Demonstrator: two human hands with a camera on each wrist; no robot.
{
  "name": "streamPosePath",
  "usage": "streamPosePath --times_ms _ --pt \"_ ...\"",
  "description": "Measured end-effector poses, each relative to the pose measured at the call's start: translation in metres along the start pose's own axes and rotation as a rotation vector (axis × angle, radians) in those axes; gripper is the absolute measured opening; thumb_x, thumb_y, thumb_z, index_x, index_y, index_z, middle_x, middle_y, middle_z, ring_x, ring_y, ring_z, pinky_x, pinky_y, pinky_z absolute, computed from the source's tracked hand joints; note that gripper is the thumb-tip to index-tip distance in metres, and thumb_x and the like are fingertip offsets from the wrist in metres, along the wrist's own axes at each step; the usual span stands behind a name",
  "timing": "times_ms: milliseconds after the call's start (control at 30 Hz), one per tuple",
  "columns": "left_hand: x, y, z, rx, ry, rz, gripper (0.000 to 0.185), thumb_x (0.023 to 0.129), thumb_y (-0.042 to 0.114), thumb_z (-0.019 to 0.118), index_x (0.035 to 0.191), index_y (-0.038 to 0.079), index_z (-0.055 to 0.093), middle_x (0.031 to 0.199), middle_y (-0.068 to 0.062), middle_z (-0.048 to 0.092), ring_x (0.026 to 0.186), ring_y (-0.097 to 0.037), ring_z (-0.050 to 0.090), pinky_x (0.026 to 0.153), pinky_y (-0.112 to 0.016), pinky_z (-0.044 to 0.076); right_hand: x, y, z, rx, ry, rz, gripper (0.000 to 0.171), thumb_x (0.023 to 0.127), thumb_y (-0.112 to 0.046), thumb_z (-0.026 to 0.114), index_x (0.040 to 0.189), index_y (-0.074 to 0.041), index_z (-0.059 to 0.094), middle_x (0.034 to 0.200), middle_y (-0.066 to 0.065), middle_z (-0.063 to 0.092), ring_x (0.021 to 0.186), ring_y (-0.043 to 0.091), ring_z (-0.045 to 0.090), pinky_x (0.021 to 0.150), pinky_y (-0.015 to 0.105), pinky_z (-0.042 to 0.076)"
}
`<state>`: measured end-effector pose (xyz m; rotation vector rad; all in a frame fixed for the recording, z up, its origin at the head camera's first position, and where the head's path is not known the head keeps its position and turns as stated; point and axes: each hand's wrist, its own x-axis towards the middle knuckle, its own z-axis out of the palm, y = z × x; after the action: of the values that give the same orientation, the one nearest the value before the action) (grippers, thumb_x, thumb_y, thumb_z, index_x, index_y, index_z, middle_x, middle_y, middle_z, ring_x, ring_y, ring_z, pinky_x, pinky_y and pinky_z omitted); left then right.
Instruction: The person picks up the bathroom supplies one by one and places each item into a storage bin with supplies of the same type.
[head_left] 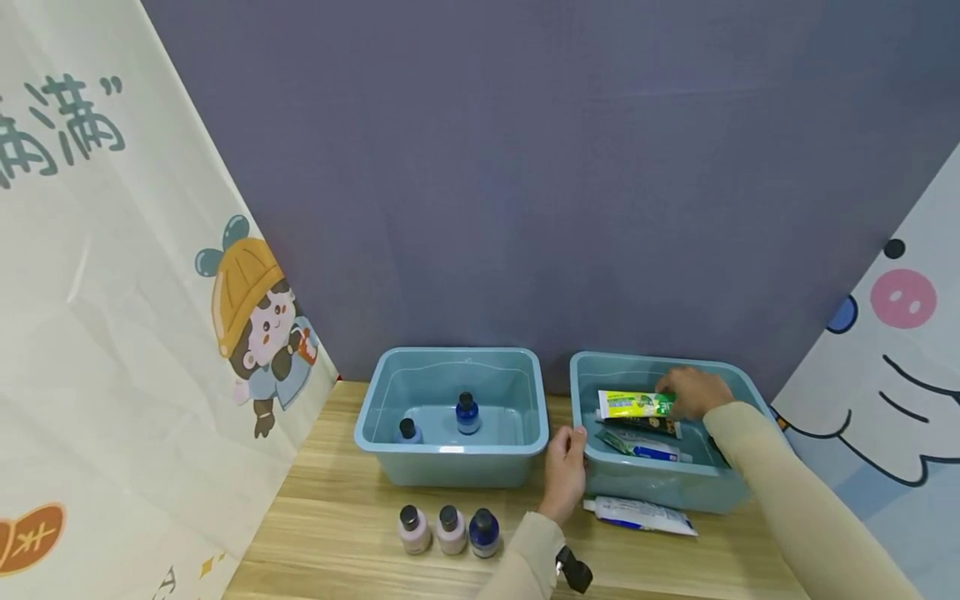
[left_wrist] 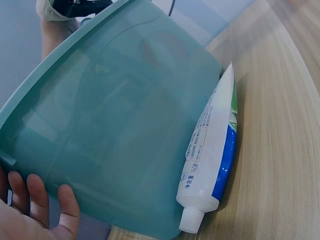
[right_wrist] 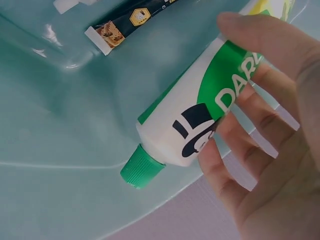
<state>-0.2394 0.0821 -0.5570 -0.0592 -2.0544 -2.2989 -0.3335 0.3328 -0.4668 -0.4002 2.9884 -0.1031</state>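
My right hand (head_left: 697, 393) pinches a green, white and yellow toothpaste tube (head_left: 626, 404) inside the right blue bin (head_left: 652, 483). In the right wrist view the thumb lies over the tube, its fingers behind, and the green cap (right_wrist: 142, 166) points down-left. Several other tubes lie in this bin, among them a black one (right_wrist: 137, 20) and a white-and-blue one (head_left: 652, 451). At the bin's left front corner my left hand (head_left: 564, 477) rests beside the wall, its fingers loosely bent. Along the bin's front a white-and-blue toothpaste tube (left_wrist: 205, 155) lies on the table.
A second blue bin (head_left: 450, 468) stands at the left, with a dark blue bottle (head_left: 467, 417) and a paler bottle (head_left: 408, 432) inside. In front of it on the wooden table (head_left: 330, 517) stand two pink bottles (head_left: 414, 533) and one dark blue bottle (head_left: 483, 535). Cloth walls enclose the table.
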Motion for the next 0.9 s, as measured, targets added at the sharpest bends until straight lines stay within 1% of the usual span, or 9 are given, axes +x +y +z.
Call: streamPosePath --times_ms 167,267,300,333,400,433,533,667,900 --pt "-0.002 0.001 0.001 -0.001 -0.009 -0.007 0.041 0.108 0.034 0.051 0.081 0.004 0.047 0.072 0.006 0.042 0.062 -0.006 0.043 0.060 -0.021 0.039 -0.003 0.000 0.003 0.029 -0.017 0.010 0.045 0.076 -0.012 0.089 0.118 -0.006 0.075 0.114 0.016 0.074 0.102 0.038 0.069 0.079 0.056 0.058" --pt "-0.003 0.001 0.002 0.000 -0.007 -0.004 0.041 0.108 0.034 0.051 0.081 0.004 0.048 0.073 0.006 0.042 0.063 -0.007 0.044 0.060 -0.022 0.039 -0.004 0.000 0.001 0.074 0.013 0.006 0.020 0.085 -0.006 0.079 0.105 -0.007 0.076 0.104 0.012 0.075 0.092 0.031 0.069 0.076 0.052 0.058" --pt "-0.003 0.002 0.002 -0.001 -0.003 -0.002 0.041 0.108 0.034 0.051 0.081 0.004 0.048 0.073 0.006 0.042 0.063 -0.007 0.045 0.060 -0.022 0.040 -0.003 0.000 0.000 0.088 0.034 0.000 0.014 0.087 -0.004 0.075 0.100 -0.009 0.076 0.101 0.010 0.074 0.090 0.029 0.068 0.075 0.051 0.057" --pt "-0.002 0.001 0.002 0.001 0.001 0.002 0.041 0.108 0.034 0.051 0.081 0.004 0.049 0.073 0.006 0.042 0.063 -0.007 0.045 0.061 -0.022 0.040 -0.002 -0.001 -0.002 0.102 0.056 -0.009 0.011 0.089 -0.002 0.072 0.096 -0.010 0.075 0.098 0.009 0.073 0.087 0.027 0.067 0.074 0.050 0.057" --pt "-0.001 0.001 0.002 0.003 0.014 0.012 0.040 0.108 0.034 0.051 0.082 0.003 0.050 0.074 0.006 0.042 0.063 -0.007 0.046 0.061 -0.021 0.040 -0.001 -0.001 -0.007 0.126 0.086 -0.021 0.015 0.092 -0.001 0.065 0.090 -0.014 0.072 0.095 0.008 0.072 0.085 0.025 0.065 0.073 0.049 0.055" --pt "-0.001 0.001 0.002 0.004 0.019 0.015 0.040 0.108 0.033 0.051 0.082 0.004 0.050 0.074 0.007 0.043 0.063 -0.007 0.046 0.061 -0.021 0.040 0.000 -0.002 -0.009 0.125 0.095 -0.029 0.016 0.092 -0.001 0.065 0.090 -0.015 0.072 0.095 0.007 0.071 0.086 0.025 0.066 0.074 0.049 0.055" --pt "0.000 0.002 0.002 0.004 0.024 0.020 0.039 0.108 0.032 0.051 0.082 0.003 0.050 0.074 0.007 0.043 0.063 -0.007 0.045 0.060 -0.021 0.040 0.000 -0.004 -0.015 0.123 0.076 -0.035 0.014 0.093 -0.003 0.066 0.091 -0.016 0.072 0.097 0.008 0.072 0.087 0.027 0.066 0.074 0.049 0.055" --pt "0.000 0.003 0.002 0.004 0.017 0.010 0.039 0.108 0.032 0.050 0.082 0.004 0.050 0.074 0.006 0.043 0.064 -0.007 0.045 0.060 -0.022 0.040 -0.003 -0.006 -0.018 0.116 0.039 -0.031 0.011 0.093 -0.005 0.067 0.094 -0.014 0.072 0.097 0.007 0.072 0.088 0.026 0.067 0.075 0.049 0.055" --pt "0.000 0.001 0.001 -0.006 0.008 0.007 0.040 0.108 0.034 0.051 0.082 0.004 0.050 0.073 0.005 0.043 0.063 -0.007 0.044 0.060 -0.022 0.039 -0.008 -0.002 -0.019 0.146 0.027 -0.050 0.008 0.093 -0.007 0.068 0.096 -0.013 0.073 0.099 0.007 0.073 0.092 0.029 0.069 0.077 0.051 0.056"
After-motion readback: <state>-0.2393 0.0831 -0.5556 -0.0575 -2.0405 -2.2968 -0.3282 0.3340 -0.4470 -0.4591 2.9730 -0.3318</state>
